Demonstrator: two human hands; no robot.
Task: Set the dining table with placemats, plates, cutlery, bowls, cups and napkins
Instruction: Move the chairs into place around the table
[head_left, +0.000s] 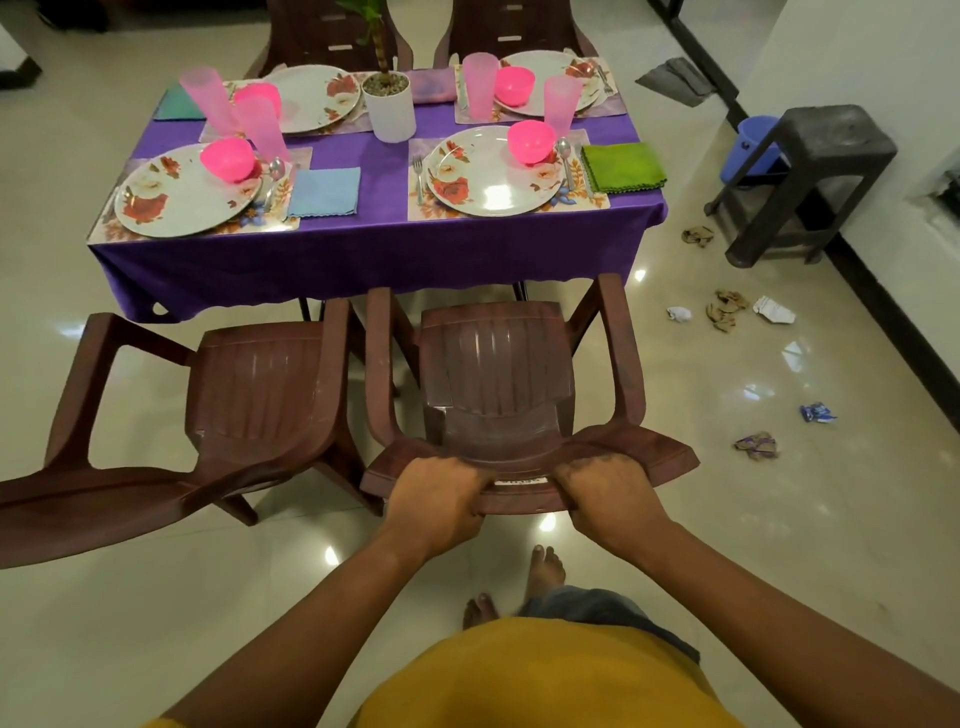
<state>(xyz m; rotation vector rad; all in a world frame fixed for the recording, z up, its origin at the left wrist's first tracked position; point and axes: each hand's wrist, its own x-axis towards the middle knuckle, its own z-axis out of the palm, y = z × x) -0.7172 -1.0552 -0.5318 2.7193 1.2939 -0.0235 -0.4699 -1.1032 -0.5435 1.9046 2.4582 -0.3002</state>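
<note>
Currently the largest item, the dining surface draped in a purple tablecloth (363, 244), fills the upper centre of the frame and carries four laid places. Below it, centre frame, stands a brown moulded plastic armchair (498, 384), facing the surface; a second brown plastic armchair (249, 395) sits just beside it at left.

Left hand (441, 499) and right hand (602, 493) each grip the top edge of the centre chair's backrest, fingers curled over the rim. Judgement: a two-handed hold gives even control for sliding the chair toward its place setting.

Each floral rectangular placemat (597, 200) carries a white round plate with red flower print (488, 171), with a pink plastic bowl (531, 141) set on the plate's far side. Translucent pink plastic tumblers (480, 85) stand upright near the plates. A green folded cloth napkin (623, 166) lies right of the near-right mat, a steel spoon (565, 156) between it and the plate. Judgement: laying looks complete; seating remains.
</note>
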